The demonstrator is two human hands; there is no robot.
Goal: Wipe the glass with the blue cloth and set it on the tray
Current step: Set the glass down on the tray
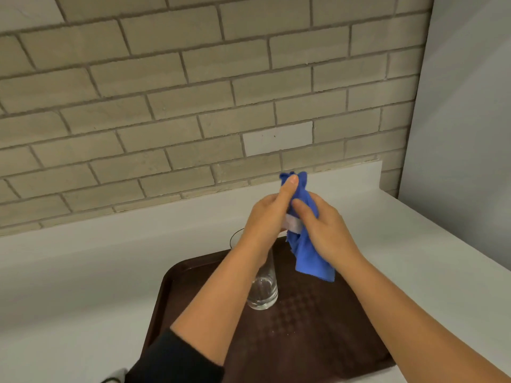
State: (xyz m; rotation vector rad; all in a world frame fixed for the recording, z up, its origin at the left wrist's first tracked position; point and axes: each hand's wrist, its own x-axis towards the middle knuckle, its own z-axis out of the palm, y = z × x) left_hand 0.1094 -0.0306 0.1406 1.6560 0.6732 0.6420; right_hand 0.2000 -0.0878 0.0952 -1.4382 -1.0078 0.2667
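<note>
- Glass (pixel 264 283) stands upright on the brown tray (pixel 166 286), which lies on the white surface (pixel 83 272).
- Left hand (pixel 265 217) and right hand (pixel 323 228) both grasp the blue cloth (pixel 312 261) above the glass.
- Judged: glass already placed; next, put the cloth down.

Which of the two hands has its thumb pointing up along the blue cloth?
The left hand: its thumb runs up the blue cloth, while the right hand wraps its fingers around it.
</note>
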